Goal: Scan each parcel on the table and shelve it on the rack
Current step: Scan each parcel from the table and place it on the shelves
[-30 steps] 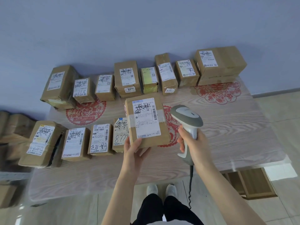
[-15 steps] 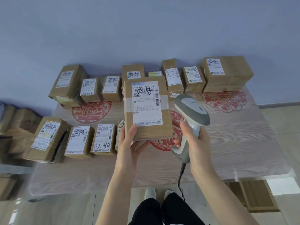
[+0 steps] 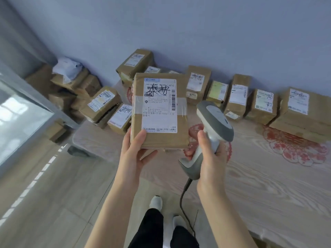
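Your left hand [image 3: 136,154] grasps a brown cardboard parcel [image 3: 161,138] at its lower edge, in the centre of the frame. The thumb lies on the front face and the fingers curl underneath. You hold the parcel clear of the table, with its white shipping label [image 3: 159,104] facing you. The label carries black handwritten marks, and a vertical barcode runs down its right side. A band of clear tape crosses the middle of the parcel.

Your right hand [image 3: 209,158] is wrapped around the handle of a grey and white barcode scanner [image 3: 213,122], right of centre. The scanner's head sits just beside the parcel's right edge; you cannot tell whether they touch. Its dark cable [image 3: 184,197] hangs down from the handle toward the bottom of the frame.

The wood-grain table [image 3: 268,185] fills the right half, with red paper-cut decorations [image 3: 295,147] on it. A row of labelled parcels [image 3: 236,97] stands along the blue wall from upper centre to the right edge, ending in a large box [image 3: 302,111]. More table parcels [image 3: 102,102] cluster left of the held one. In the upper left, a loose pile of cartons [image 3: 75,83] lies on the floor against the wall. Black trousers and white shoes [image 3: 155,203] show at bottom centre.
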